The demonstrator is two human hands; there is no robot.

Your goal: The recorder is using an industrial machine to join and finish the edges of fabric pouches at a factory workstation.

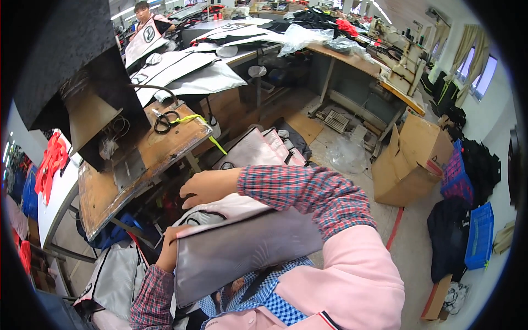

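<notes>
A flat silver-grey fabric piece [247,250] with a pale strip along its edge lies across my lap. My left hand [168,247] is closed on its left edge, with the fingertips partly hidden. Above the far edge, my right hand [212,186] reaches leftward with loosely bent fingers. A gap shows between its thumb and fingers, with nothing seen in them. Just below that hand is a white fabric piece [217,213] with black trim and a dark printed mark. Stacked pale panels [258,148] with black edging lie beyond my right forearm.
A worn wooden machine table [181,140] at the left carries black-handled scissors [165,122] and a yellow-green ribbon [190,117]. Silver pieces [118,275] hang at lower left. A cardboard box [410,159] and a blue crate [478,236] stand right. Another person [146,27] works far left.
</notes>
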